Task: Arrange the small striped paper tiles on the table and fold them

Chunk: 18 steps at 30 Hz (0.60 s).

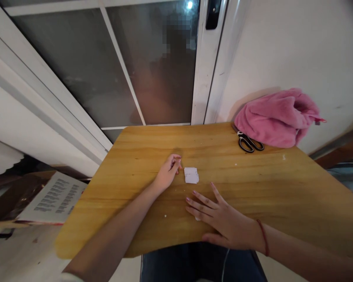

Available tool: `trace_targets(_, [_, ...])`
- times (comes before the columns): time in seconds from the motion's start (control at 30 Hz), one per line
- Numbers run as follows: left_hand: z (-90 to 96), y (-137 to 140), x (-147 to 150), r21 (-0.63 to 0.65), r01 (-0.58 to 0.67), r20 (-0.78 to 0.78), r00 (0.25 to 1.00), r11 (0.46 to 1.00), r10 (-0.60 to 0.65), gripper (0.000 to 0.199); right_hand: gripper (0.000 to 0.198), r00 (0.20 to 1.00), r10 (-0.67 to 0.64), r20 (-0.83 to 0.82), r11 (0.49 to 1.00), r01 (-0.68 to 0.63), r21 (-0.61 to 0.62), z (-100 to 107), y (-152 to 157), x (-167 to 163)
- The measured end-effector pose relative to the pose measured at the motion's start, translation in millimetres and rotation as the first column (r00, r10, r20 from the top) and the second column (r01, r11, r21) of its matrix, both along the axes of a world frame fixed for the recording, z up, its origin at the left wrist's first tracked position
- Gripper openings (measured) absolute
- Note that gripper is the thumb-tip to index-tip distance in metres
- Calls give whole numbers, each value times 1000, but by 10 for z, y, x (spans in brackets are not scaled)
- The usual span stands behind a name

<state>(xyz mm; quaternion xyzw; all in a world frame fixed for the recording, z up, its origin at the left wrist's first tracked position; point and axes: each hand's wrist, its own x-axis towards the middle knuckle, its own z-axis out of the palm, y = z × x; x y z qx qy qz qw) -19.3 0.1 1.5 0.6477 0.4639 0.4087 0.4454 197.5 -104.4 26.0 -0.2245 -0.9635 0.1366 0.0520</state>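
Observation:
A small stack of white paper pieces (191, 175) lies on the wooden table (135, 152), its edges slightly uneven. Just left of it rests my left hand (168, 171), fingers curled in toward the thumb; whatever may be between them is hidden. My right hand (220, 219) is spread flat, palm down, near the table's front edge, below and right of the stack. A bit of something white (197, 219) peeks out from under its fingers, mostly covered.
Black-handled scissors (249, 143) lie at the back right, partly under a pink plush cloth (279, 117) against the wall. Tiny white scraps (165, 216) dot the tabletop. A glazed door (164, 78) stands behind the table. An open cardboard box (47, 199) is at the left.

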Motion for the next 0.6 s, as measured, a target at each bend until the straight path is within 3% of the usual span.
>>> trace_targets(0.13, [16,-9,1,2,-4,-4,1000,1000,4,22,55,999,-37,8,996,37,81,-57,199,-92])
trace_targets(0.4, [-11,21,-6,31,10,7,1000,999,-10,21,52,994,-108,-9,967,107,230,-235,807,-206])
trace_targets(0.5, [5,26,-11,6,-61,8,998,998,61,21,49,991,-130,-13,958,129,255,-275,998,-239])
trace_targets(0.6, [21,31,-30,37,-211,29,977,977,210,19,48,983,-183,-11,951,180,250,-295,1188,-260])
